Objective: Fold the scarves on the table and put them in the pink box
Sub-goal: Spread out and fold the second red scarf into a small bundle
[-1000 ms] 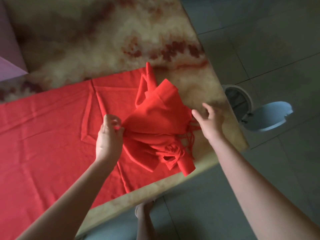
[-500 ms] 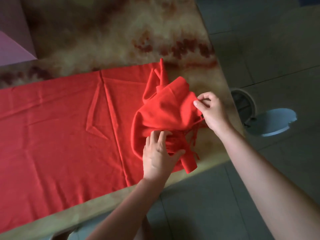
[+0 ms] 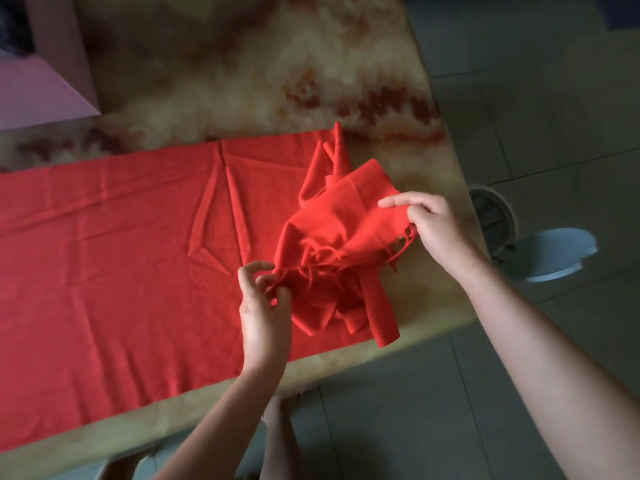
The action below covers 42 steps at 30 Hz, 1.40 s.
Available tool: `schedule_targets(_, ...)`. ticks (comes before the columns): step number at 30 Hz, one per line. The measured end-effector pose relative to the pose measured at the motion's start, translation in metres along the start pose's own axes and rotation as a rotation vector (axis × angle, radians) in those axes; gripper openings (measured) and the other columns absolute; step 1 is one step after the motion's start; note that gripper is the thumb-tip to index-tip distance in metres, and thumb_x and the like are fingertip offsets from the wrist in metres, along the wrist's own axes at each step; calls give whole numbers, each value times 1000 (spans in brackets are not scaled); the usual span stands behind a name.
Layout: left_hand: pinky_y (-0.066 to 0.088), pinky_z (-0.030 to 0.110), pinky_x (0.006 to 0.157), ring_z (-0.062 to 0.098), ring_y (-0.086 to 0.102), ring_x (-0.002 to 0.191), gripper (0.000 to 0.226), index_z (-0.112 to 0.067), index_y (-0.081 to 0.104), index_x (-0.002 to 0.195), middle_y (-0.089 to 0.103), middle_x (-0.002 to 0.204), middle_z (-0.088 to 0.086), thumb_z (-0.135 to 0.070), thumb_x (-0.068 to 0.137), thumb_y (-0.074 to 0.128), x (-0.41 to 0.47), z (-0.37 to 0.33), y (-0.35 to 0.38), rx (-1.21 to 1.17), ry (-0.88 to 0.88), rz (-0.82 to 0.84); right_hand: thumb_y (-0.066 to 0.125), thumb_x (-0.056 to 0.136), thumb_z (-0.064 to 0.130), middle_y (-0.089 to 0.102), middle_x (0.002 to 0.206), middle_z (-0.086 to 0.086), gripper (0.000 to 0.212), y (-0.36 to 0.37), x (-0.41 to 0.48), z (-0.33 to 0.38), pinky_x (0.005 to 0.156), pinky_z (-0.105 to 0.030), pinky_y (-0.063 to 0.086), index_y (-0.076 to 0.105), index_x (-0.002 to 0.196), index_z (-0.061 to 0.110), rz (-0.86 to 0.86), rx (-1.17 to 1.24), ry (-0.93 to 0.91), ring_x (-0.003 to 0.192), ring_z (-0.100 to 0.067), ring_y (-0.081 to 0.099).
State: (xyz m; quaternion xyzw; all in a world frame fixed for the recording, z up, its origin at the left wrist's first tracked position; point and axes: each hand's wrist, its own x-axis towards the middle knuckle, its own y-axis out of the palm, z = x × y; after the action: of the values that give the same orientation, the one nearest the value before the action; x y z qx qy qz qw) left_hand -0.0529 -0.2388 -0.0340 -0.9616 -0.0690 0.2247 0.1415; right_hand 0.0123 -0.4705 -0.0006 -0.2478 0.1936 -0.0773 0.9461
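Head view: marbled table (image 3: pixel 242 64) (red-veined) on grey tiled floor (image 3: pixel 519 98)

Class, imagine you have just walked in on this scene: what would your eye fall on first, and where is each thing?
A crumpled red scarf sits bunched near the right end of the marbled table, pinched by the left hand and the right hand. Beneath it, a second red scarf lies spread flat towards the left. A pink box stands at the far left.
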Motion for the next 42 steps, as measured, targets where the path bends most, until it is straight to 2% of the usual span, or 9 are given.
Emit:
schedule_targets(3, 46, 17, 62, 4, 59, 64, 40, -27, 41, 99, 61, 81, -5, 10, 85, 44, 1, 4, -23, 21, 23, -2, 30, 75, -25, 65, 104, 10, 64, 7, 5, 19, 68, -18, 52, 62, 115, 14, 200, -66, -19, 79, -3, 59)
schedule_targets(7, 44, 21, 74, 8, 58, 80, 46, -23, 55, 83, 61, 86, -6, 19, 73, 38, 11, 10, -49, 84, 83, 8, 39, 72, -25, 64, 115, 5, 63, 19, 17, 37, 94, -4, 36, 69, 110, 16, 233, -405, -222, 109, -1, 56)
schedule_targets(12, 49, 20, 77, 9, 65, 82, 47, -19, 67, 76, 70, 85, -4, 18, 72, 40, 17, 8, -63, 12, 24, 126, 49, 75, -12, 71, 108, 4, 47, 39, 24, 57, 92, -26, 47, 73, 92, 25, 176, -539, -239, 106, -10, 62)
schedule_targets(16, 48, 26, 75, 13, 63, 83, 4, -19, 65, 81, 68, 83, -5, -23, 82, 66, 17, 1, -58, 8, -203, 51, 59, 74, 4, 73, 96, 4, 28, 50, 25, 67, 85, -38, 50, 70, 84, 28, 113, -587, -222, 95, -18, 66)
schedule_targets(19, 41, 24, 77, 15, 52, 85, 47, -12, 51, 88, 56, 90, -1, -37, 65, 83, 20, 7, -52, 110, -188, 4, 65, 80, 15, 73, 90, 4, 12, 54, 25, 72, 82, -42, 51, 69, 83, 26, 94, -518, -201, 90, -19, 66)
schedule_targets(23, 29, 13, 74, 17, 45, 90, 52, -9, 46, 97, 48, 99, 5, -8, 62, 83, 31, 17, -52, 205, -78, -28, 65, 83, 26, 71, 85, 0, 4, 61, 29, 78, 77, -39, 50, 67, 80, 25, 7, -519, -180, 85, -22, 65)
schedule_targets(31, 38, 28, 84, 32, 52, 105, 51, -7, 49, 115, 52, 115, 14, 14, 69, 47, 56, 37, -81, 183, -29, -262, 64, 83, 30, 70, 71, 2, 14, 86, 44, 72, 70, -36, 52, 67, 76, 18, -4, -504, -84, 71, -20, 66)
schedule_targets(35, 30, 35, 98, 31, 42, 108, 45, -8, 49, 113, 46, 113, 13, -5, 72, 66, 47, 29, -80, 297, 17, -306, 65, 84, 29, 70, 73, 3, 13, 98, 43, 69, 69, -33, 48, 64, 75, 20, 46, -519, -77, 72, -16, 63)
schedule_targets(42, 34, 38, 95, 25, 40, 108, 68, -16, 51, 106, 43, 113, 5, -52, 57, 82, 38, 15, -34, 479, -42, -210, 63, 86, 29, 64, 65, 9, 15, 100, 37, 68, 61, -26, 39, 63, 75, 18, 86, -506, -73, 59, -6, 56)
